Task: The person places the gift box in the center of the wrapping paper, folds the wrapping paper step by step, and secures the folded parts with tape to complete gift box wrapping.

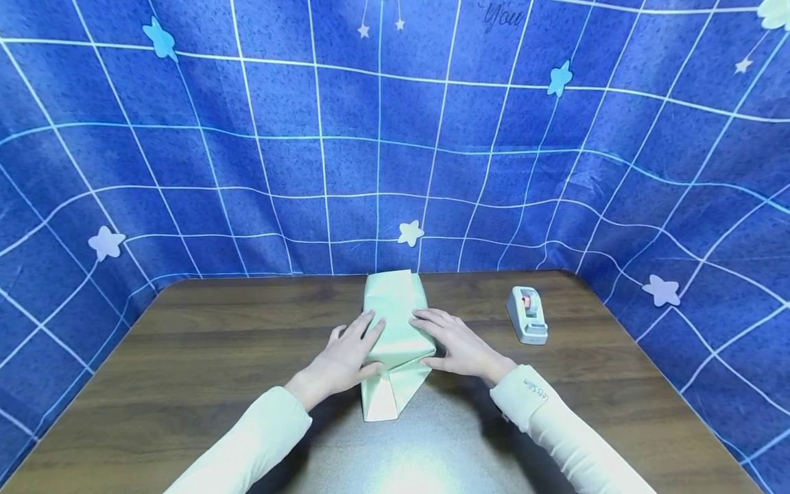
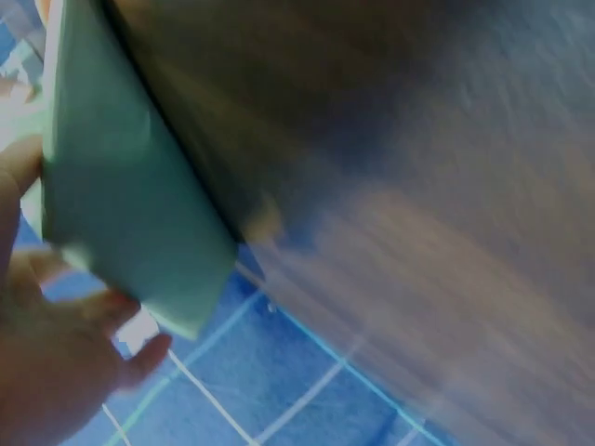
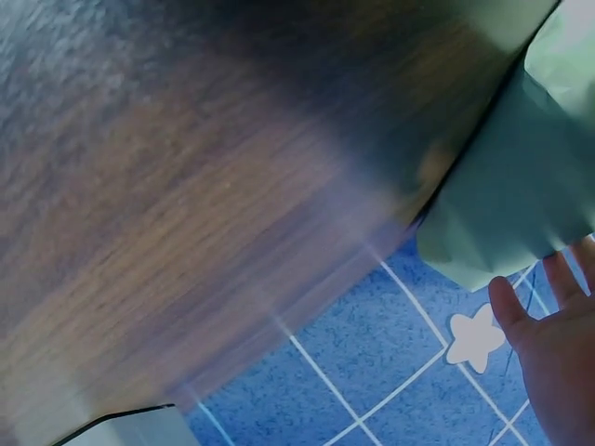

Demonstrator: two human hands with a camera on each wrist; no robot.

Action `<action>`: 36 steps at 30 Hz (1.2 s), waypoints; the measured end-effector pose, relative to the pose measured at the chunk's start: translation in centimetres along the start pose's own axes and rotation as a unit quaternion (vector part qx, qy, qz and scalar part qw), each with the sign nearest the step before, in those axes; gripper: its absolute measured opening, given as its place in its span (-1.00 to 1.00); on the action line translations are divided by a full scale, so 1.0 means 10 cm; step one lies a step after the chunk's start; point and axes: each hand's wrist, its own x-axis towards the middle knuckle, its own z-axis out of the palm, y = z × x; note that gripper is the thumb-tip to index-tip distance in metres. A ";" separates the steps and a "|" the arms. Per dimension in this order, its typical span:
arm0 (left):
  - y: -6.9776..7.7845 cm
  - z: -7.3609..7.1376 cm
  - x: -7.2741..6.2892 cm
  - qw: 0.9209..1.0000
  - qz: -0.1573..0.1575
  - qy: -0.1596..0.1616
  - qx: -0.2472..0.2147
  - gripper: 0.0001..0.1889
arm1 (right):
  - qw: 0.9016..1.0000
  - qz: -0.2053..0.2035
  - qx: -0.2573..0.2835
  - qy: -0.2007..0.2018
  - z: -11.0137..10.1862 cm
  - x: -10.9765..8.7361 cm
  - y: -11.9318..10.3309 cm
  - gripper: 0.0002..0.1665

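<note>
A box-shaped package in pale green paper [image 1: 395,322] lies lengthwise on the table, with a folded, tapering flap [image 1: 395,394] at its near end. My left hand [image 1: 336,360] rests along its left edge, fingertips on top and thumb near the base of the flap. On the opposite edge, my right hand [image 1: 459,343] lies with spread fingers touching the top, its thumb by the near right corner. The left wrist view shows the package's green side [image 2: 130,177] beside the left fingers. From the right wrist, the other side [image 3: 502,195] appears, with the right fingers at its upper edge.
A light blue tape dispenser [image 1: 528,315] with a pinkish roll stands at the right on the brown wood table [image 1: 247,329]. Behind the table hangs a blue curtain [image 1: 345,165] with white grid lines and stars, close to the package's far end.
</note>
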 end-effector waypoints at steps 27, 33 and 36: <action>-0.37 -0.05 0.07 0.992 0.118 0.042 0.017 -0.07 | 1.000 0.016 0.001 -0.003 0.04 -0.02 0.00 -0.21; -0.35 -0.01 0.07 0.994 0.096 0.045 -0.001 -0.07 | 1.000 0.015 0.002 -0.002 0.04 -0.02 0.00 -0.21; -0.32 0.01 0.07 0.996 0.081 0.041 -0.026 -0.11 | 1.000 0.012 0.006 0.000 0.04 -0.02 0.00 -0.21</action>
